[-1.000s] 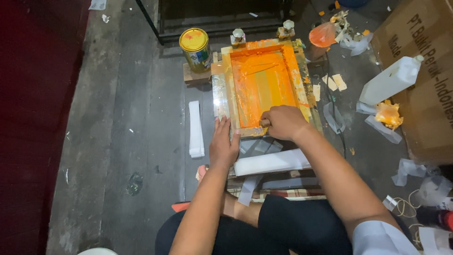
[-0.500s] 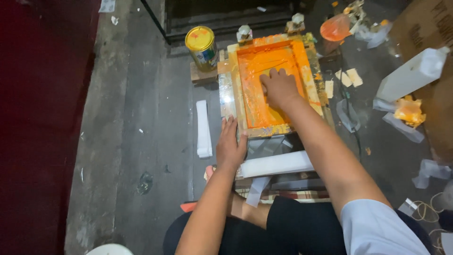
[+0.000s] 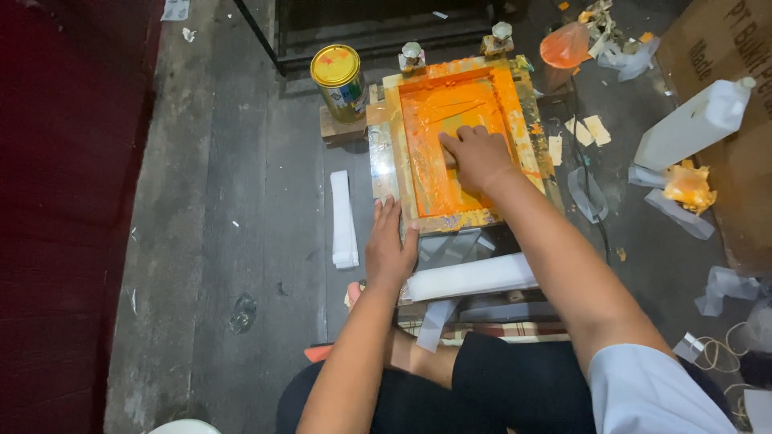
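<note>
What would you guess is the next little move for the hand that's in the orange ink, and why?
Probably a push further up the screen. The right hand lies about midway on the orange mesh of the wooden frame, apparently pressing something I cannot make out, with inked mesh above it. The left hand rests on the frame's near left corner, which suggests it steadies the frame.

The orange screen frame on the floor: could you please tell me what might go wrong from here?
The left hand presses only the near corner of the screen frame, so it may shift as the right hand pushes across the wet orange ink. Ink could also smear onto the white roll nearby. The yellow-lidded can sits close beside the frame and could be knocked.
</note>
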